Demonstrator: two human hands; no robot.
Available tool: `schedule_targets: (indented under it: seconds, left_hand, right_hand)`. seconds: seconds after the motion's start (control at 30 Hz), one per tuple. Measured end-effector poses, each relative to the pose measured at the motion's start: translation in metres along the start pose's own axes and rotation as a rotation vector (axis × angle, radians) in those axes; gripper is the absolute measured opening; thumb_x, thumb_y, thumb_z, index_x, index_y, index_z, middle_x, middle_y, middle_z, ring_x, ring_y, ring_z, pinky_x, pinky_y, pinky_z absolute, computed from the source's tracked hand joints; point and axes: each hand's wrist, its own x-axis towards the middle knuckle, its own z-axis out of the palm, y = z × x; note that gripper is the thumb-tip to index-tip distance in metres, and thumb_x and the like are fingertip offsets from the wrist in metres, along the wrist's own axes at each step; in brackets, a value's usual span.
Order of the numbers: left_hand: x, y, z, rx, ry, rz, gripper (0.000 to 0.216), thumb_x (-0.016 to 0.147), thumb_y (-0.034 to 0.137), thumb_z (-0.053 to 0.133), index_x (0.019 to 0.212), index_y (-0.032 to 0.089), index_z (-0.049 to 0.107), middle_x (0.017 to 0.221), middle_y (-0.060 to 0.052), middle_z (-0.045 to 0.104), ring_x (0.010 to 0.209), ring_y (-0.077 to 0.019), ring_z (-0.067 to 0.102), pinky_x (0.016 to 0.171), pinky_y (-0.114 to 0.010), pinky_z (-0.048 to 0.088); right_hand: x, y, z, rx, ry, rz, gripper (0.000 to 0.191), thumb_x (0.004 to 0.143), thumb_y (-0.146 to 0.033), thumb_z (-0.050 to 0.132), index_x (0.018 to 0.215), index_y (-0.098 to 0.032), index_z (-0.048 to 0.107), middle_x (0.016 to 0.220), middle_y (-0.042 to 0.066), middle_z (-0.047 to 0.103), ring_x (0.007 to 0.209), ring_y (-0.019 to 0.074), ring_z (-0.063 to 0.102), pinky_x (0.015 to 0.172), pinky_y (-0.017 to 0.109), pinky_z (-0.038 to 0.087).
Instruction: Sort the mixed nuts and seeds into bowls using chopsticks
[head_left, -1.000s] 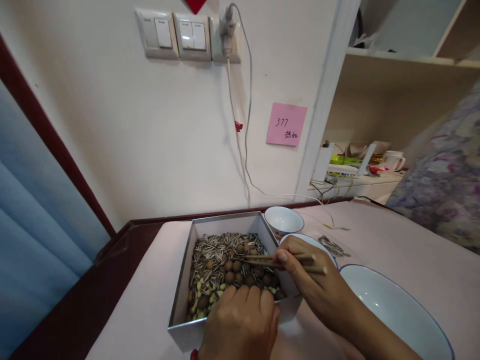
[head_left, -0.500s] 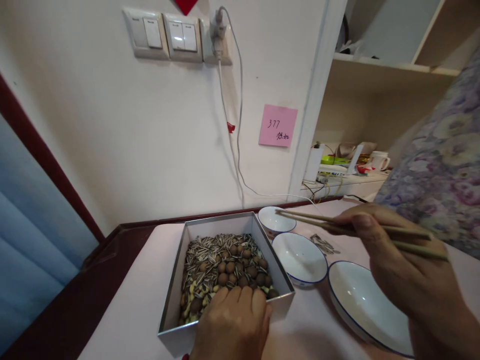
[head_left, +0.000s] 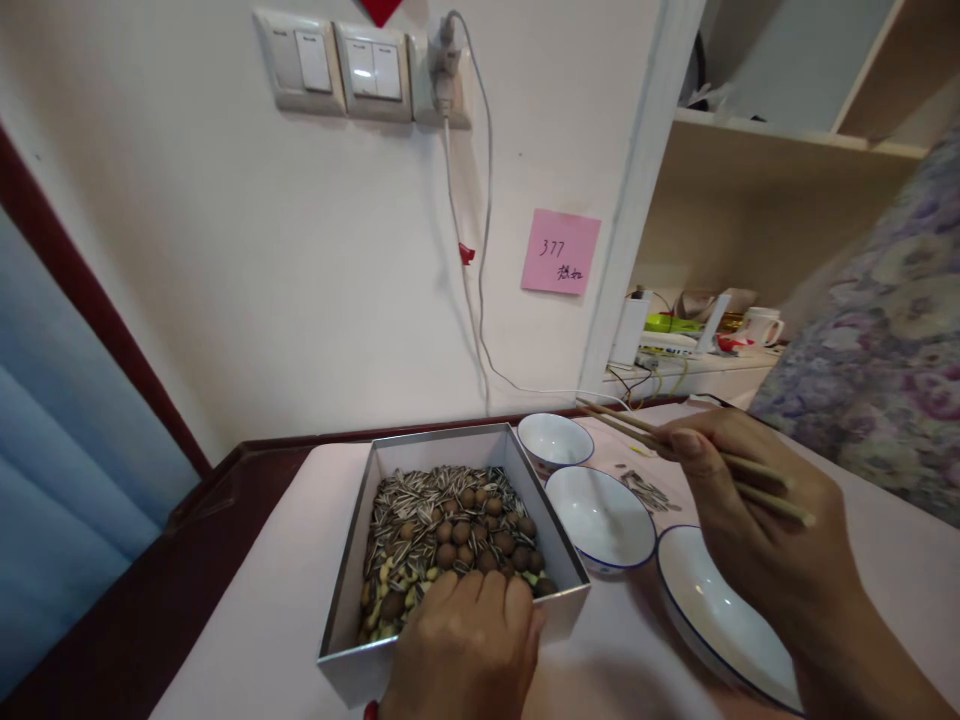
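Observation:
A grey cardboard box (head_left: pixel 351 560) on the table holds striped sunflower seeds, round brown nuts and pale kernels. My left hand (head_left: pixel 465 645) rests on the box's near edge, fingers curled over the rim and touching the nuts. My right hand (head_left: pixel 757 530) is raised to the right, above the largest bowl, and grips a pair of wooden chopsticks (head_left: pixel 660 440) whose tips point left over the table near the small bowl. Nothing visible is pinched between the tips.
Three white blue-rimmed bowls stand in a row right of the box: small (head_left: pixel 555 440), middle (head_left: pixel 600 515), large (head_left: pixel 712 620). A little heap of sunflower seeds (head_left: pixel 649 490) lies on the pink tablecloth. Behind are a wall with switches, a cable, a pink note (head_left: pixel 561 252), and shelves. Flowered fabric (head_left: pixel 885 360) fills the right.
My right hand lifted the chopsticks out of the box and swung them right, over the bowls; since half a second ago it dropped slightly. My left hand stayed on the box.

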Motion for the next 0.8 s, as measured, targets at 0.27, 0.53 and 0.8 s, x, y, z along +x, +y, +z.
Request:
schedule_targets:
  seconds: [0.27, 0.53, 0.8]
  left_hand:
    - [-0.001, 0.003, 0.002, 0.008, 0.060, -0.034, 0.018, 0.080, 0.021, 0.062, 0.069, 0.024, 0.048, 0.058, 0.002, 0.054, 0.049, -0.0207, 0.051, 0.049, -0.039, 0.035]
    - [-0.008, 0.009, 0.009, 0.024, 0.112, -0.065, 0.005, 0.081, 0.016, 0.059, 0.084, 0.020, 0.058, 0.065, 0.002, 0.060, 0.050, -0.0206, 0.051, 0.048, -0.040, 0.031]
    - [-0.008, 0.010, 0.012, 0.026, 0.152, -0.070, 0.011, 0.076, 0.011, 0.058, 0.084, 0.018, 0.059, 0.063, 0.000, 0.060, 0.050, -0.0202, 0.050, 0.048, -0.039, 0.029]
  right_hand:
    - [-0.030, -0.040, 0.033, 0.372, -0.313, -0.032, 0.016, 0.100, -0.027, 0.048, 0.099, -0.028, 0.064, 0.091, -0.001, 0.067, 0.084, 0.0149, 0.064, 0.069, 0.022, 0.050]
    - [-0.046, -0.055, 0.070, 0.454, -0.549, 0.033, 0.019, 0.100, -0.029, 0.047, 0.089, -0.025, 0.062, 0.081, -0.001, 0.062, 0.073, 0.0131, 0.063, 0.067, 0.021, 0.050]
    - [-0.048, -0.051, 0.082, 0.497, -0.571, 0.088, 0.025, 0.100, -0.035, 0.046, 0.085, -0.023, 0.061, 0.077, 0.001, 0.062, 0.069, 0.0155, 0.062, 0.061, 0.023, 0.050]
